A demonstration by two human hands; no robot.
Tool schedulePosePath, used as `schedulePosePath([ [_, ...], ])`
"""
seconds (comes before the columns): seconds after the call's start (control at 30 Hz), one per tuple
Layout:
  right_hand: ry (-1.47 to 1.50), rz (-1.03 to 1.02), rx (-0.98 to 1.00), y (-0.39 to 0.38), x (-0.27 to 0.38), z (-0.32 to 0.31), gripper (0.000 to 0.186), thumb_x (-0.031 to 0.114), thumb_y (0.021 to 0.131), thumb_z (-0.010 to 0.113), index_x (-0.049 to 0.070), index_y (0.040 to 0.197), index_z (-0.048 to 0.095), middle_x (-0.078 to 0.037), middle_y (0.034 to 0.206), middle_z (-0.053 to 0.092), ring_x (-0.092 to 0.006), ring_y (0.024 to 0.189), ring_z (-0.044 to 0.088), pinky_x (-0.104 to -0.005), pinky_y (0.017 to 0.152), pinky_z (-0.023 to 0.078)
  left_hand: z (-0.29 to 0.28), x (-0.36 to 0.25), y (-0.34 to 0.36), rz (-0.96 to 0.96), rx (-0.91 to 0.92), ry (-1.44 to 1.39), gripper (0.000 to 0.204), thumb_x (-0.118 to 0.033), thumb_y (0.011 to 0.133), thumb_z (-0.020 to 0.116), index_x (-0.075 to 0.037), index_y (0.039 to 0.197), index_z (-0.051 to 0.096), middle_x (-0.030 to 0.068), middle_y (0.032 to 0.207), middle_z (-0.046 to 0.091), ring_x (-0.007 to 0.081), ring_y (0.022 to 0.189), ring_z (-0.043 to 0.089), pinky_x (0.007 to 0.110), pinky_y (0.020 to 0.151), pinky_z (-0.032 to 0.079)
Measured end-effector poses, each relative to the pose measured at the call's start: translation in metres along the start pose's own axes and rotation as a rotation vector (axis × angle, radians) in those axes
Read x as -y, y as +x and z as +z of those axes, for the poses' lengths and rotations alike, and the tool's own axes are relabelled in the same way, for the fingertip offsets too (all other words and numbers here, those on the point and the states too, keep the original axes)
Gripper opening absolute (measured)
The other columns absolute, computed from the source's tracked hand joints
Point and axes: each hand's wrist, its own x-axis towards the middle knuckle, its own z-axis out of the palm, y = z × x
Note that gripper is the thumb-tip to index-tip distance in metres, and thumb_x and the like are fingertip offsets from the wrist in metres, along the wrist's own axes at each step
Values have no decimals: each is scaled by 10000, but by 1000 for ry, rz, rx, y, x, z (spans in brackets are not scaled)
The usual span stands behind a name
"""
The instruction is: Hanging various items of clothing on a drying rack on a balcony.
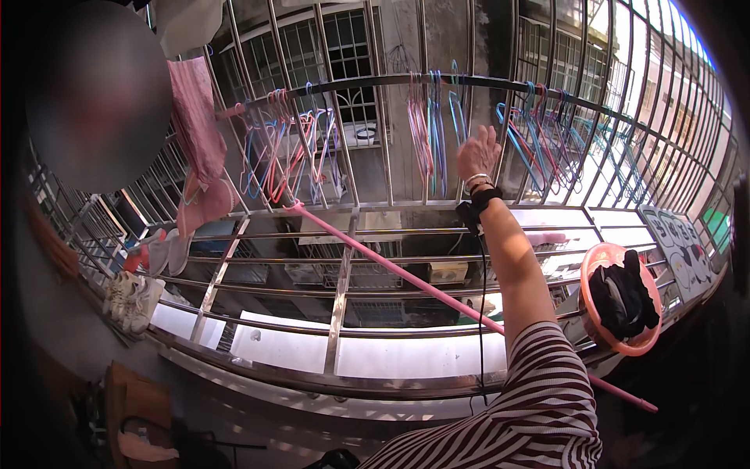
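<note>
My right hand [478,155] reaches far out to the metal window grille, wearing a bracelet and a black wrist strap with a small device on it. Its fingers are apart, and I see nothing held in them. Just left of it a light blue hanger [455,109] hangs from the horizontal rail [375,80], its lower part overlapped by the hand. Pink and purple hangers [422,141] hang further left. To the right is a cluster of blue, red and purple hangers [539,144]. My left hand is out of view.
A pink pole [391,270] slants across the grille's lower ledge, passing behind my arm. At right stands an orange-pink basin [598,270] holding dark clothes [621,301]. More hangers [289,148], a pink cloth [197,117], a pink cap [209,205] and shoes [141,301] are at left.
</note>
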Motion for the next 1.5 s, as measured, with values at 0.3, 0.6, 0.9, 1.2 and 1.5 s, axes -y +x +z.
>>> schedulePosePath([
  [0.3,189,-82,-26,-17,-2,-54,181,151,691,570,2,767,639,-113,1183,449,-309,1197,308,-447,919,274,1,-6,-1,93,5,-12,479,-340,723,569,23,1013,456,176,910,520,257,743,517,355,628,412],
  [0.6,436,-98,76,-97,-46,-148,109,110,694,596,3,715,606,-133,1150,479,-303,1097,412,-398,879,351,-11,31,10,219,30,-87,247,-208,724,578,20,803,525,124,724,549,218,628,525,341,563,416],
  [0.9,861,-155,74,-252,-101,-302,119,37,785,555,-21,881,515,-151,1030,532,-211,825,575,-277,683,462,-25,56,59,-245,232,-783,220,-179,773,525,5,887,563,114,851,610,264,767,600,384,730,488],
  [1.2,1395,269,658,-364,-43,-376,325,222,903,445,13,1151,448,22,650,458,18,467,305,-131,394,197,-59,-17,-4,192,374,-717,141,-43,779,531,-13,911,571,61,865,605,160,773,593,269,698,475],
  [1.5,1134,-392,1035,-493,38,-367,551,347,679,705,58,1116,534,-82,777,544,-206,653,540,-303,620,444,-75,-69,-55,259,427,-810,230,-40,791,513,37,1007,523,74,919,589,160,848,579,270,741,463],
])
